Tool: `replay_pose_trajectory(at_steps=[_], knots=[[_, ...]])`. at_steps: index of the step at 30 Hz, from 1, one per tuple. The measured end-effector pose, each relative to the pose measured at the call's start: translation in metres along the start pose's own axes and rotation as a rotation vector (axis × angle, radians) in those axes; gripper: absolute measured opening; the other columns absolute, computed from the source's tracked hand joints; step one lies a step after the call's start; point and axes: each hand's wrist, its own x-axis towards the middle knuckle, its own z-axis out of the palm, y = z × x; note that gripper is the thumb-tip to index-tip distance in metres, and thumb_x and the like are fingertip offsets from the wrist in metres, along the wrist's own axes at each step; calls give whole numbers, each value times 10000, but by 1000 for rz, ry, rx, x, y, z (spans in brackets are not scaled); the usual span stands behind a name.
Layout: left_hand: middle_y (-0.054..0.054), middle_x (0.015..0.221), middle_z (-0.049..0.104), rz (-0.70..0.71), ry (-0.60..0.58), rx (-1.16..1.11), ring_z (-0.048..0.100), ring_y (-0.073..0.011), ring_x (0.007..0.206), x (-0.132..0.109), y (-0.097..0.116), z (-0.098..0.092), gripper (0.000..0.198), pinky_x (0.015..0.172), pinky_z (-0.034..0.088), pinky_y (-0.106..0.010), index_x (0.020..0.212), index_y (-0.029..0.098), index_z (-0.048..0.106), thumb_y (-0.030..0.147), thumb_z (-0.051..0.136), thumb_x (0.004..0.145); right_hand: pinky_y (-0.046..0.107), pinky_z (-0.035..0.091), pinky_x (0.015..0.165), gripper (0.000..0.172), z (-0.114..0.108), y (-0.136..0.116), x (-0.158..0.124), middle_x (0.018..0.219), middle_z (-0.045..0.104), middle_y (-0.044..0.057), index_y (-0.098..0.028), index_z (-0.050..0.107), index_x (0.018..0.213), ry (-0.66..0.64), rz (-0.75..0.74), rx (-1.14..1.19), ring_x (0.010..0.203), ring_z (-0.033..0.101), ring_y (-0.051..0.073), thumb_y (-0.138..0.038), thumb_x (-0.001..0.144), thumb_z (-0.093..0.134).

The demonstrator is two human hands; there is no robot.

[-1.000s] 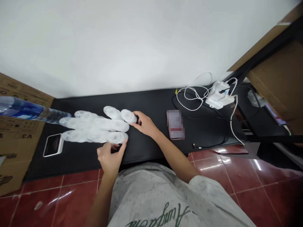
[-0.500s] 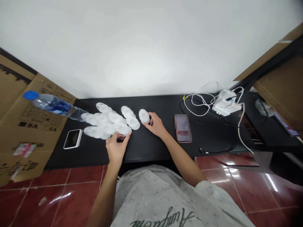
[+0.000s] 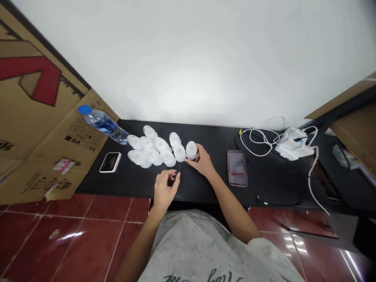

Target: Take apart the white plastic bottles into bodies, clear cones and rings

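A clear plastic water bottle with a blue cap [image 3: 102,125] tilts beside a tight cluster of small translucent white plastic bottles [image 3: 152,149] on the black desk [image 3: 138,184]. The left hand [image 3: 166,192] is half-curled and empty; the end bottle [image 3: 191,150] is cupped by the right hand [image 3: 202,160], and a careless nudge could topple its neighbours.

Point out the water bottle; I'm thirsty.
In the head view, the water bottle is at the table's left end, its neck beside the white bottles, by the cardboard.

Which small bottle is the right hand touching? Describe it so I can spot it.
On the black desk, find the cluster of small frosted plastic bottles just right of the blue-capped water bottle. Yours is the cluster's rightmost bottle, the only one against the right hand.
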Motion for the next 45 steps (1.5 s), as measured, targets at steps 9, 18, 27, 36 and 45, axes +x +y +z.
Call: replay_pose_trajectory(at_steps=[9,18,27,36,45], knots=[[-99,1183,742,16,-142,-218,729,-211,1028,9,14,28,290,947,608,-373,1370,223,657,241,527,1111,329,551,729,453,0,-3,-4,998,676,31,-210,647,1273,83,-13,-22,722,607,178,-465,925,784],[-176,1509,614,101,-327,-304,633,-331,1386,-4,16,30,625,1126,572,-510,1617,278,467,329,700,1039,330,578,710,471,-2,-9,-90,963,761,44,-243,680,1223,89,207,464,804,706,223,-533,891,846],[-113,1158,732,111,-430,-387,717,-265,1010,3,16,19,350,879,596,-378,1346,229,707,354,628,1029,210,330,418,472,-15,-13,-86,824,702,24,-228,748,1037,264,334,770,524,496,118,-677,898,785],[-70,815,680,15,-357,-414,610,-231,693,-4,17,13,407,626,479,-346,1059,225,820,580,640,976,187,263,374,468,-14,-28,-96,680,646,-12,-223,739,907,342,398,890,452,411,89,-675,835,840],[-13,563,584,-776,-407,-990,522,-161,488,-37,24,9,660,458,439,-285,780,209,758,864,686,798,220,358,377,471,-36,-59,-98,815,765,72,-227,760,928,421,335,970,493,519,127,-671,811,866]])
